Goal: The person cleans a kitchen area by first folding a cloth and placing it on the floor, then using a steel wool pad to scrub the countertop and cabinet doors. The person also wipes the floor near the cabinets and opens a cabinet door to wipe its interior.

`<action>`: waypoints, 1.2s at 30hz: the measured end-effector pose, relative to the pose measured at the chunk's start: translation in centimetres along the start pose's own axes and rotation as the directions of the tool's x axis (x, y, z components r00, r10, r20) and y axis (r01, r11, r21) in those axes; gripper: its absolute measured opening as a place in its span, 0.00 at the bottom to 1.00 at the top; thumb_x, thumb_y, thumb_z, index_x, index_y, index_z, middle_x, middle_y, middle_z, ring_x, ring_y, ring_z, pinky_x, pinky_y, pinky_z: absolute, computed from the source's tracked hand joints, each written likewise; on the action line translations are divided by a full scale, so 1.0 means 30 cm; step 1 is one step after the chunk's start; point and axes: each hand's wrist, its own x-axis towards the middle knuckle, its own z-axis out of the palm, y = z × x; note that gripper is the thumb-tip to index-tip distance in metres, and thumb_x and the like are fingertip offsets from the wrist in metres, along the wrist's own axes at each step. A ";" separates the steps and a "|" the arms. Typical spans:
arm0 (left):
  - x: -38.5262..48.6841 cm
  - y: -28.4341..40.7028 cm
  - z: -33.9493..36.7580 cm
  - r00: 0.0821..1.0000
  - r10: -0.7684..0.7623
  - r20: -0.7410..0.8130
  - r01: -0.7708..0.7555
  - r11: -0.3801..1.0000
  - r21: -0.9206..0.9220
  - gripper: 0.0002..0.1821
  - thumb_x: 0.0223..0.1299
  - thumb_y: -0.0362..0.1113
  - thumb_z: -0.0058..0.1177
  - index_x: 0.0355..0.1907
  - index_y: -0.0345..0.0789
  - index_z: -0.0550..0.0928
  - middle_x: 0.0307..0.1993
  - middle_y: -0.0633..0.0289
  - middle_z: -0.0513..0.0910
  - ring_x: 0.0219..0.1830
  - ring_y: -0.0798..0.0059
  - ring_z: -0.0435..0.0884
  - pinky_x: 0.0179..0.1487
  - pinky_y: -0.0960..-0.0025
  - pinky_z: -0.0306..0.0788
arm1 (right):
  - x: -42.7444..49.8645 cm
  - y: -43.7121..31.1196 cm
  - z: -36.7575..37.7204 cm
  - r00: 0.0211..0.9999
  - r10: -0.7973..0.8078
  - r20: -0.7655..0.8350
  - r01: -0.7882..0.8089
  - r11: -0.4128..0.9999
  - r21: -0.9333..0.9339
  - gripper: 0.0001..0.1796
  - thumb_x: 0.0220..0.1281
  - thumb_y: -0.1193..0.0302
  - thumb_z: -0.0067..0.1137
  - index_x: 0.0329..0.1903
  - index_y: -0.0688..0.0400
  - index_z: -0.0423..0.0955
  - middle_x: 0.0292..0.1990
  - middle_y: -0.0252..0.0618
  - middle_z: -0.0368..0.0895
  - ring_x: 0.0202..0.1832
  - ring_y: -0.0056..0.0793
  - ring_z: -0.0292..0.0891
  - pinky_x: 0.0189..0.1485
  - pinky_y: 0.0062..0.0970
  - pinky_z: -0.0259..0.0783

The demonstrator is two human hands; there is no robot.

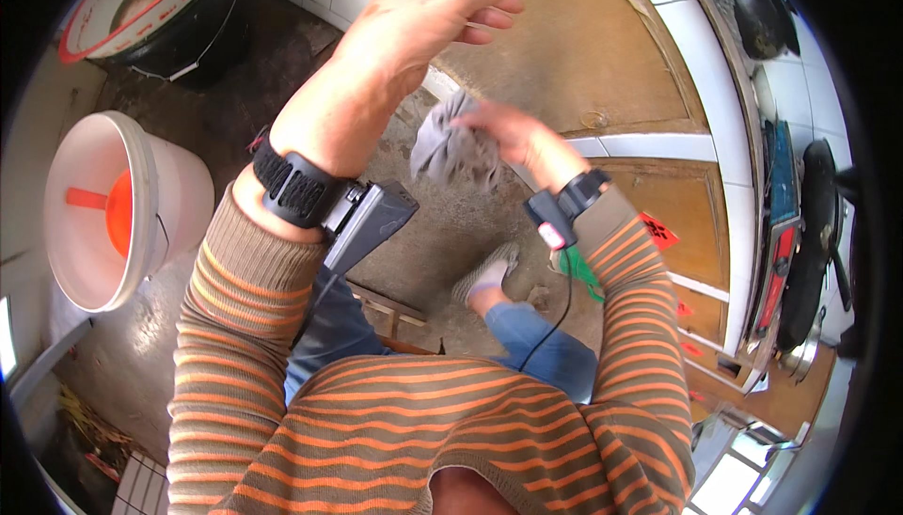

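A crumpled grey cloth (pixel 451 144) hangs from my right hand (pixel 504 130), whose blurred fingers are closed on its upper right part. My left hand (pixel 451 3) is raised farther forward, with its fingers loosely curled, in front of a brown wooden cabinet door (pixel 585 42). Nothing shows between the visible fingers of that hand, though its palm is turned from view. Each wrist carries a strapped device. Below the cloth lies the grey concrete floor (pixel 437 233).
On the left stand a white plastic bucket (pixel 176 169) holding an orange dipper (pixel 120 211), and a black bucket (pixel 190 42) under a red-rimmed basin (pixel 152 21). A tiled counter (pixel 737 211) along the right carries a gas stove (pixel 779 261) and a black pan (pixel 811 247).
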 end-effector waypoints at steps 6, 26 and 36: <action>0.090 -0.052 -0.030 0.993 -0.107 -0.048 0.110 0.991 0.077 0.16 0.62 0.38 0.51 0.48 0.31 0.79 0.40 0.60 0.82 0.41 0.79 0.79 0.44 0.76 0.72 | 0.155 -0.241 -0.031 0.956 -0.293 0.028 0.291 0.955 0.058 0.17 0.61 0.67 0.53 0.49 0.63 0.71 0.40 0.39 0.80 0.42 0.30 0.78 0.47 0.32 0.75; 0.052 -0.173 -0.026 0.912 -0.364 -0.187 0.359 0.931 -0.064 0.29 0.61 0.46 0.52 0.62 0.37 0.66 0.57 0.51 0.71 0.61 0.67 0.67 0.60 0.57 0.67 | -0.153 -0.202 0.190 0.548 -0.649 -0.528 0.835 0.463 0.297 0.27 0.73 0.57 0.31 0.61 0.66 0.61 0.58 0.49 0.69 0.59 0.41 0.66 0.62 0.43 0.63; 0.003 -0.436 0.097 0.796 -0.604 0.051 0.471 0.563 -0.679 0.10 0.65 0.39 0.48 0.48 0.47 0.74 0.41 0.69 0.81 0.44 0.77 0.78 0.37 0.67 0.76 | -0.599 -0.494 0.135 0.126 -0.964 0.235 -0.137 -0.252 -0.958 0.15 0.52 0.74 0.63 0.45 0.60 0.78 0.46 0.43 0.78 0.44 0.35 0.77 0.48 0.29 0.72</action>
